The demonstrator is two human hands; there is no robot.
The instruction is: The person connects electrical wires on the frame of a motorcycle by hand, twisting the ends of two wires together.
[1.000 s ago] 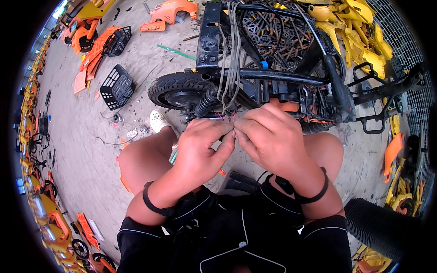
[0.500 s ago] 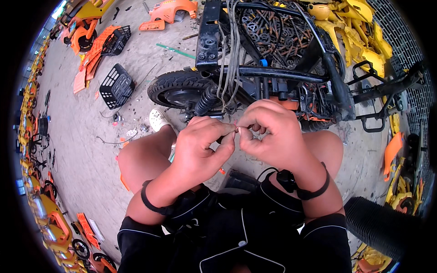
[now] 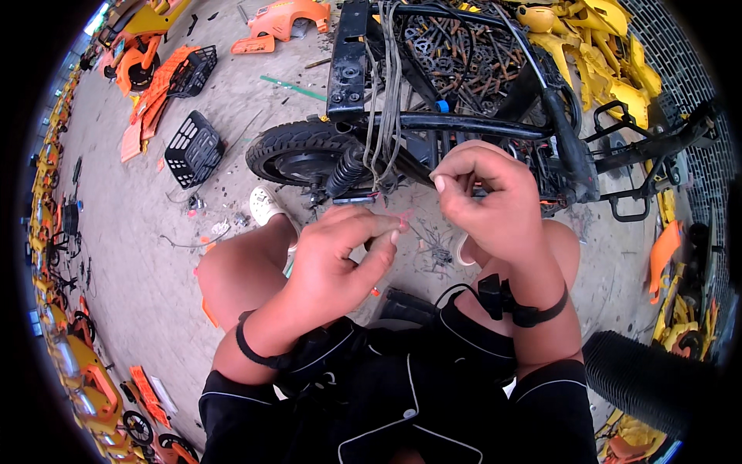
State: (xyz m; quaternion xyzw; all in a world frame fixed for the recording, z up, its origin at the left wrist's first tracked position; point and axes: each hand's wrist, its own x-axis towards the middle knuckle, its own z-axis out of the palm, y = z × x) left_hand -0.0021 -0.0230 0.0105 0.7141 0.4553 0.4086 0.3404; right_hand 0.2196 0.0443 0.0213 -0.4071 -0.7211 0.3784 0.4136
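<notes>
Tyre [image 3: 267,147], basket [image 3: 199,155] beyond left hand [image 3: 334,259]

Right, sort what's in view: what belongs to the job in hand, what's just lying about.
Apparently part of the job:
- small pinkish-red piece, seemingly pinched in the left hand
- black tubular metal vehicle frame, just beyond

Apparently just lying about:
- black slotted plastic basket
- curved orange plastic panel
- thin green strip
- heaped yellow plastic panels
</notes>
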